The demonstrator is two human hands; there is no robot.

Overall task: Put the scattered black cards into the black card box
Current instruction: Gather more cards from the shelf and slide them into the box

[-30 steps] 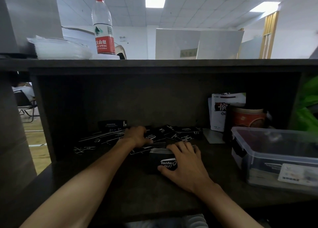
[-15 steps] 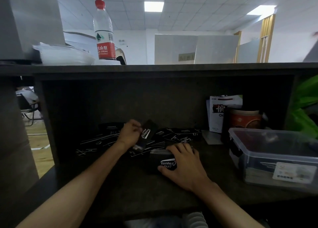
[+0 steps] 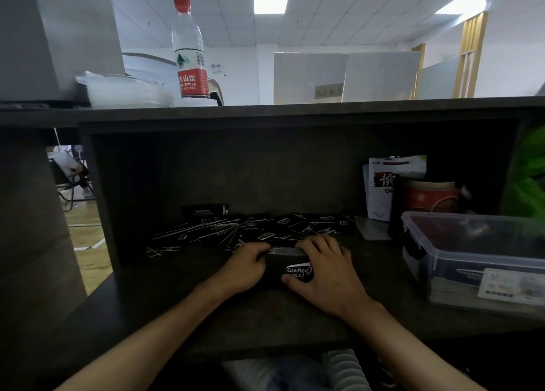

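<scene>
Two hands met at the open black cardboard card box [image 3: 290,268], which sat near the middle of the dark wooden desk [image 3: 206,311], just short of its front edge. Your right hand [image 3: 327,275] lay over the box, fingers curled across its far rim and thumb pressed on the white script logo, gripping it. Your left hand [image 3: 246,268] was against the box's left side, fingertips at the mouth where pale card edges showed; whether it was pinching a card there I could not tell. The scattered black cards with white lettering [image 3: 236,231] lay fanned behind the box toward the desk's back wall, spreading to the left, so most of the job looked undone. To seat a card well, you would have wanted to hold the box firm with the right hand, square the card against the stack, and press it flat before releasing. A clear plastic lidded container [image 3: 477,261] stood by the right edge, well apart.
</scene>
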